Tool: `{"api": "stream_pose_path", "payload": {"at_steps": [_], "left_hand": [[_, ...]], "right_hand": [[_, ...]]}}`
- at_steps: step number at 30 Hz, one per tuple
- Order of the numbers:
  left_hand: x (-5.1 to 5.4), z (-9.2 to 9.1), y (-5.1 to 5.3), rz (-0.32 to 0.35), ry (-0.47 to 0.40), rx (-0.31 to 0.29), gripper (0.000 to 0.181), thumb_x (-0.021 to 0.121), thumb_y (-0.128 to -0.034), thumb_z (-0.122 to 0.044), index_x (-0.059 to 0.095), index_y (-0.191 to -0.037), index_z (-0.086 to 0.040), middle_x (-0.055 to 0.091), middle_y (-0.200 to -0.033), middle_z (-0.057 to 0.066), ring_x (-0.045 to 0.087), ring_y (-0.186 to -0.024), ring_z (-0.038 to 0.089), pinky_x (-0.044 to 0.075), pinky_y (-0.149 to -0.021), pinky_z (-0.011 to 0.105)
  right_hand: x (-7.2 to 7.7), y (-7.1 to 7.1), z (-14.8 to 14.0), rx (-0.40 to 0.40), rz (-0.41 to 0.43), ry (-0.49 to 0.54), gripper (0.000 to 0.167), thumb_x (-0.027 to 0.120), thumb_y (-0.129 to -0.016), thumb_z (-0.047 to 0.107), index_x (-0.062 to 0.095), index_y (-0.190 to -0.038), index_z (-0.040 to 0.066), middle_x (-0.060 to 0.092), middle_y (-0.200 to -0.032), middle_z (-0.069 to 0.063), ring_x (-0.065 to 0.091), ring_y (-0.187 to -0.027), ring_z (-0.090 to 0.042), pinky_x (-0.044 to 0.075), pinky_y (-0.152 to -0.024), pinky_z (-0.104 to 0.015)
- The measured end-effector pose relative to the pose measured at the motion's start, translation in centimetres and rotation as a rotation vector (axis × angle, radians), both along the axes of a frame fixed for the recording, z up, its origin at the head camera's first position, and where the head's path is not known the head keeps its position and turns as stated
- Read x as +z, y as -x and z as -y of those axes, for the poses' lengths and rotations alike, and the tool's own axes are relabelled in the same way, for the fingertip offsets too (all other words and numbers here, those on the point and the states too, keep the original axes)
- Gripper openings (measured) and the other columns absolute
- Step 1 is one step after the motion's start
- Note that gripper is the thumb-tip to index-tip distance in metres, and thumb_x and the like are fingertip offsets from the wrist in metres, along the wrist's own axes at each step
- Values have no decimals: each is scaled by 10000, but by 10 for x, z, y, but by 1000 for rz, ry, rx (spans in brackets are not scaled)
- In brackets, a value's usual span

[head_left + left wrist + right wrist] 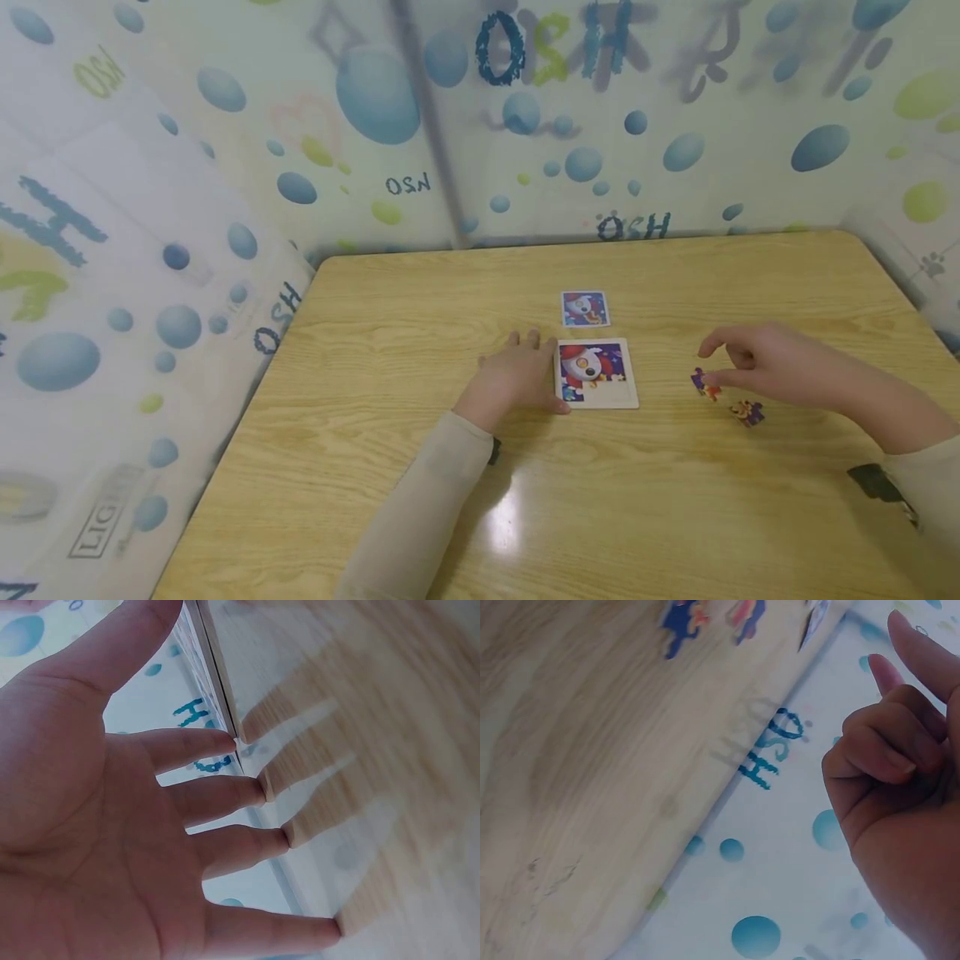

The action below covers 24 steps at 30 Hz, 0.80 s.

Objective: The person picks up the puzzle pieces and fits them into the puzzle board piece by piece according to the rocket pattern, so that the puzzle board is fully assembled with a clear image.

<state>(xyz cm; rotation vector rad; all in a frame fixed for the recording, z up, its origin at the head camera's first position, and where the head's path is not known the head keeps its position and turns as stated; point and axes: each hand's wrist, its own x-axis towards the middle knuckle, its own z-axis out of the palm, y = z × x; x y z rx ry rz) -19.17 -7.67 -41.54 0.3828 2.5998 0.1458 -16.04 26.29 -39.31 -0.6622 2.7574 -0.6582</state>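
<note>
A square jigsaw board [617, 395] lies on the table, partly filled with a white, red and purple cartoon picture; its lower right part is bare. My left hand [517, 375] is spread at the board's left edge, thumb at the near corner, and its fingertips rest on the table in the left wrist view. To the right, my right hand [765, 367] hovers over a purple and orange puzzle piece [699, 382], thumb and index finger apart, other fingers curled. A second puzzle piece [747, 413] lies just nearer. Both pieces appear on the tabletop in the right wrist view.
Behind the board lies a small square picture card [586, 309] with a similar cartoon. The wooden table [360, 333] meets a patterned curtain [525, 167] with blue and green dots at its back and left.
</note>
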Motion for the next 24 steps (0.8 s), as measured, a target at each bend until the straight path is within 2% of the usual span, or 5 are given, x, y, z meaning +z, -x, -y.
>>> {"api": "stream_pose_path", "payload": {"at_steps": [6, 12, 19, 24], "left_hand": [[-2, 1, 0, 9, -7, 11, 1118, 831, -846, -628, 231, -1716, -264, 120, -1814, 85, 107, -1677, 403, 247, -1196, 843], [-4, 1, 1, 9, -16, 16, 1128, 835, -840, -629, 225, -1717, -266, 116, -1815, 86, 100, -1678, 401, 243, -1193, 848], [-4, 1, 1, 1, -10, 6, 1121, 826, -843, -641, 229, -1716, -269, 122, -1815, 84, 106, -1678, 401, 251, -1192, 846], [-4, 1, 2, -3, -10, 9, 1115, 827, -842, -641, 236, -1714, -276, 131, -1815, 77, 107, -1680, 395, 250, -1193, 847]], "right_hand": [[-12, 0, -10, 5, -41, -7, 325, 814, -947, 255, 708, -1195, 73, 377, -650, 100, 245, -539, 0, 316, -545, -219], [-26, 3, -18, -15, 31, 8, 373, 784, -978, 270, 670, -1244, 35, 430, -691, 71, 305, -536, -21, 324, -530, -236], [-41, 7, -25, -71, 149, 14, 538, 802, -943, 425, 636, -1291, 50, 465, -762, 41, 367, -596, -45, 330, -539, -254], [-47, 7, -27, -57, 146, 37, 545, 817, -931, 427, 629, -1278, 52, 456, -746, 41, 360, -588, -39, 331, -529, -251]]}}
